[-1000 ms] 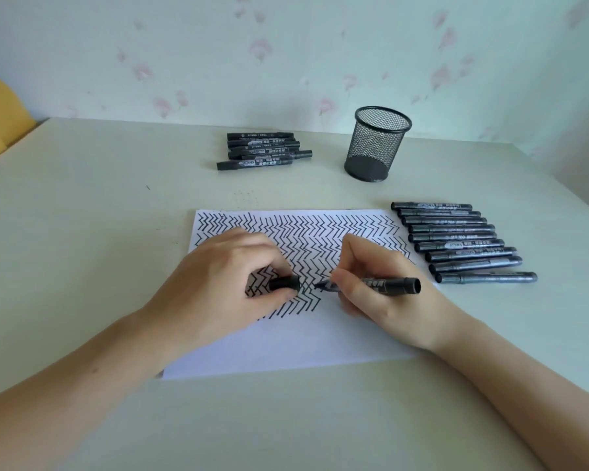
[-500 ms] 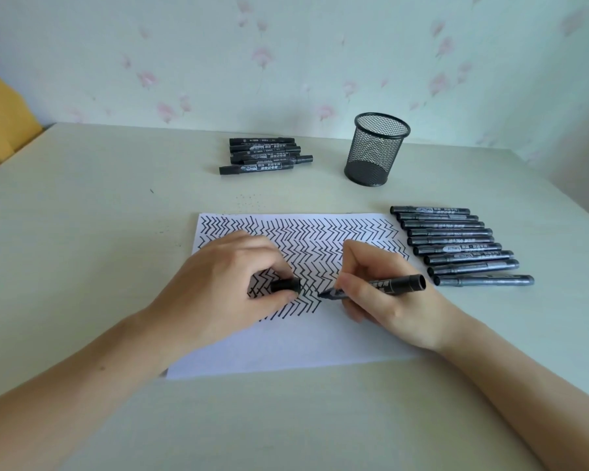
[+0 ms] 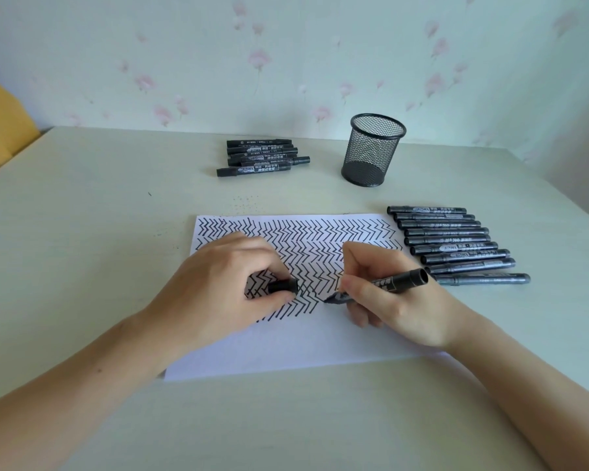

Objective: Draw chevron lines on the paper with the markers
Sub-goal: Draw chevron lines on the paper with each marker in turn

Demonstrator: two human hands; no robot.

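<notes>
Pale wooden table fills the frame; white sheet of paper lies at centre, chevron rows covering its upper half and left-middle, lower strip blank; so by my read you're roughly two-thirds done and mid-row.

Step in hand: extend the unfinished row rightward from frame centre; match the stroke angle and spacing of the rows above, keep each zigzag leg the same length, lift cleanly at each apex so ink doesn't smear under your palm; keep the sheet pinned or the row will drift.

Spares: row of black markers at right of the sheet, smaller stack of black markers at upper centre, black mesh pen cup just right of that stack.

Your left hand rests on the sheet at centre-left, fingers curled, thumb and forefinger pinching the black marker cap.

Your right hand sits right of centre, heel on the paper, fingers clamped round the uncapped black marker; barrel slants up-right, tip at the paper beside the last chevron; actual contact can't be confirmed.
</notes>
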